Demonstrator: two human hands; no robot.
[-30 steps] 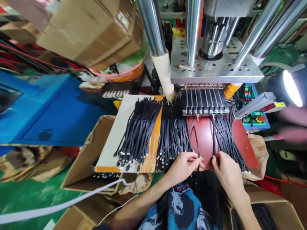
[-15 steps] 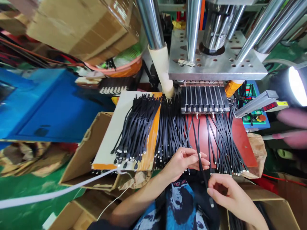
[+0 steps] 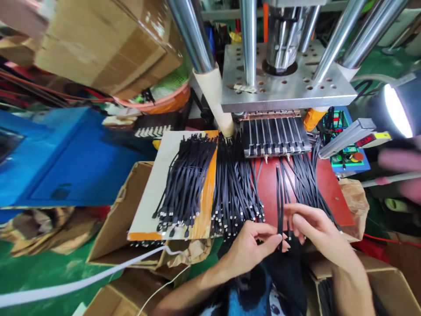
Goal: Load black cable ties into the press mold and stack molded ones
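My left hand (image 3: 258,241) is closed, pinching flat black cables (image 3: 280,202) between thumb and fingers in front of my lap. They stand up from the pinch toward the red board (image 3: 268,188), their upper ends below a metal fixture (image 3: 278,138). Just right of these cables is my right hand (image 3: 312,226), its thumb and fingers apart and curved beside them; whether the fingertips touch them I cannot tell. More black cables (image 3: 304,180) lie on the board at the right, partly behind my right hand. A dense row of cables (image 3: 235,184) lies to the left.
A steel press plate (image 3: 289,94) on metal columns stands above the fixture. At left, a white board (image 3: 148,202) bears a cable bundle (image 3: 187,175). Cardboard boxes (image 3: 108,237) flank me. A lit lamp (image 3: 397,109) and a button panel (image 3: 350,160) are at right.
My right hand has moved up and left, from the cable's lower end to beside the upright cables. My left hand has come slightly lower, still pinching. The camera view has shifted a little.
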